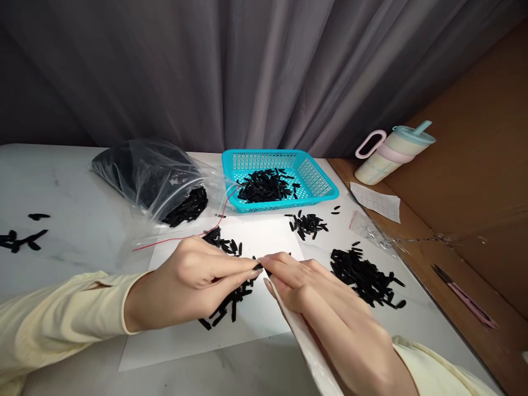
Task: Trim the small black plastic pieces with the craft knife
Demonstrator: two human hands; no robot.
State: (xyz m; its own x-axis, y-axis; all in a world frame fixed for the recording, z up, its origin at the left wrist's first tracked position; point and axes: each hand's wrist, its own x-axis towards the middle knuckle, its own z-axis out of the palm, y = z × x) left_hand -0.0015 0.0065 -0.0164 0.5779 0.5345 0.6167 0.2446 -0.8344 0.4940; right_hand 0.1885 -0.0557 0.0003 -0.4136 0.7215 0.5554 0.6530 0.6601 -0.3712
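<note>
My left hand (193,280) is closed in a pinch on a small black flake-like piece (258,267), above a white sheet of paper (165,341). Its fingertips meet those of my right hand (330,313). That hand is closed too, with a crinkled white strip (303,346) running from under its fingers toward the bottom edge. A dark bit shows at its fingertips, mostly hidden. Beneath my hands, more narrow black pieces (233,305) lie scattered on the paper.
Behind the paper stands a turquoise basket (317,199) containing black pieces. Left of it lies a clear zip bag (144,170) spilling similar pieces. Loose piles (365,278) lie at right. A tumbler (385,157), a paper slip (375,202) and pink-handled tweezers (466,297) occupy the brown right side.
</note>
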